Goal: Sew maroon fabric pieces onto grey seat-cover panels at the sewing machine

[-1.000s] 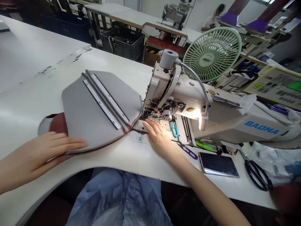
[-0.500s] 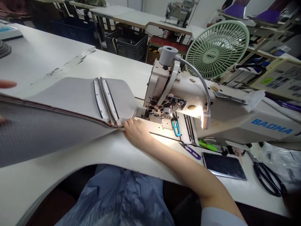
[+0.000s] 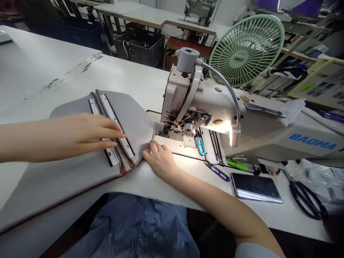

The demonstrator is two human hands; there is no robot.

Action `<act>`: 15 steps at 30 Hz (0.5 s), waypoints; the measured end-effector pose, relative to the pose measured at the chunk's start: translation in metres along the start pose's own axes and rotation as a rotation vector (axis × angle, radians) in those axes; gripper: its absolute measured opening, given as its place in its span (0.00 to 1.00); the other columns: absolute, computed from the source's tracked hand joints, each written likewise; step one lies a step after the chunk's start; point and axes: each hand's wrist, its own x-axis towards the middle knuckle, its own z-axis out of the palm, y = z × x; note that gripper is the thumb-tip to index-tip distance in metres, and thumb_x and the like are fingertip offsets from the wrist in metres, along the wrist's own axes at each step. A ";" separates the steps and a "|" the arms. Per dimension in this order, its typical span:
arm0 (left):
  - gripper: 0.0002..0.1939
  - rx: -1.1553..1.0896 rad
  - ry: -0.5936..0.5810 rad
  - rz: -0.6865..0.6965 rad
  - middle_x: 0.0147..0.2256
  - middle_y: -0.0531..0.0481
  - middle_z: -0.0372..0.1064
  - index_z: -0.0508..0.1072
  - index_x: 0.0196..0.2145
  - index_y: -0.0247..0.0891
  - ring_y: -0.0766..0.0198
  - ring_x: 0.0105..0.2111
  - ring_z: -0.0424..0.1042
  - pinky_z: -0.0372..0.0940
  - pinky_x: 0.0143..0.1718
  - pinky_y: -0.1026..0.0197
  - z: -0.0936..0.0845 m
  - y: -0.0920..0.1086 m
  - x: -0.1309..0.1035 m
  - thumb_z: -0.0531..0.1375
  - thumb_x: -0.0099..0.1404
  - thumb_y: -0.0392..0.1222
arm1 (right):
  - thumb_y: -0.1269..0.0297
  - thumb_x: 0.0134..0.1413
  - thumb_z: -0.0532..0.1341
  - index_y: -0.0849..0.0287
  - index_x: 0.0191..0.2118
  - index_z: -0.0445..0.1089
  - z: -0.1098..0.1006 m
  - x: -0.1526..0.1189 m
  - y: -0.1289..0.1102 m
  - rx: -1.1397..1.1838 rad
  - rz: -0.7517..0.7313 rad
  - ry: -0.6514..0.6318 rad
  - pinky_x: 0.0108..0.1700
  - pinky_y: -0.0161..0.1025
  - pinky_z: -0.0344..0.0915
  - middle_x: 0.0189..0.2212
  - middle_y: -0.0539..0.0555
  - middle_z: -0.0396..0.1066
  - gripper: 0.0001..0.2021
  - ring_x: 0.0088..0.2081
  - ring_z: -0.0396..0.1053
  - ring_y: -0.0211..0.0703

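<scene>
The left hand [image 3: 88, 134] has come in from the left edge of the scene and is now above the large grey fabric panel [image 3: 138, 118], over its two white strips with dark edging [image 3: 114, 116]. Its fingers are extended and slightly parted, gripping nothing; whether they touch the fabric, I cannot tell. The panel has swung flatter on the white desk [image 3: 134, 186], its grey mesh underside no longer facing the near side. The right hand [image 3: 161, 157] stays closed, fingers curled on the panel's right corner. That corner now looks steadied just left of the pale sewing machine [image 3: 215, 104], beside its needle area rather than under it.
</scene>
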 end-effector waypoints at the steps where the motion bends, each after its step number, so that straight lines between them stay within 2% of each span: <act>1: 0.26 -0.024 -0.170 0.154 0.54 0.50 0.70 0.71 0.55 0.46 0.58 0.52 0.70 0.62 0.54 0.56 0.009 0.006 0.028 0.45 0.73 0.60 | 0.74 0.66 0.52 0.63 0.44 0.70 -0.001 -0.002 0.000 -0.003 0.001 -0.007 0.40 0.44 0.67 0.43 0.67 0.72 0.10 0.53 0.68 0.57; 2: 0.23 0.004 -0.220 0.180 0.56 0.48 0.68 0.69 0.58 0.45 0.55 0.55 0.67 0.60 0.56 0.53 0.019 0.012 0.053 0.47 0.73 0.54 | 0.74 0.66 0.52 0.63 0.44 0.70 -0.001 -0.004 0.001 -0.005 0.002 -0.013 0.39 0.44 0.67 0.42 0.67 0.72 0.10 0.52 0.68 0.56; 4: 0.21 0.036 -0.211 0.171 0.58 0.43 0.66 0.68 0.58 0.43 0.50 0.57 0.64 0.59 0.56 0.50 0.043 0.025 0.092 0.51 0.71 0.50 | 0.74 0.65 0.52 0.63 0.43 0.71 -0.003 -0.009 0.006 -0.003 0.014 -0.020 0.39 0.43 0.67 0.42 0.67 0.72 0.11 0.52 0.68 0.56; 6: 0.22 0.013 -0.156 0.159 0.58 0.41 0.64 0.68 0.58 0.42 0.48 0.58 0.62 0.56 0.58 0.47 0.064 0.033 0.114 0.52 0.69 0.49 | 0.74 0.65 0.52 0.63 0.43 0.71 -0.004 -0.017 0.013 0.005 0.029 -0.018 0.40 0.44 0.67 0.42 0.67 0.72 0.11 0.52 0.68 0.55; 9: 0.24 -0.058 -0.133 0.184 0.60 0.41 0.61 0.66 0.60 0.45 0.48 0.60 0.59 0.53 0.60 0.46 0.080 0.035 0.126 0.53 0.68 0.47 | 0.75 0.64 0.53 0.63 0.42 0.71 -0.003 -0.027 0.025 0.011 0.038 0.000 0.41 0.44 0.66 0.43 0.67 0.71 0.10 0.53 0.67 0.56; 15: 0.26 -0.112 -0.120 0.251 0.60 0.43 0.62 0.66 0.61 0.49 0.49 0.59 0.59 0.51 0.60 0.49 0.080 0.030 0.132 0.55 0.66 0.46 | 0.75 0.63 0.52 0.62 0.41 0.71 0.004 -0.037 0.032 0.000 0.025 0.068 0.42 0.44 0.65 0.41 0.66 0.71 0.10 0.55 0.65 0.56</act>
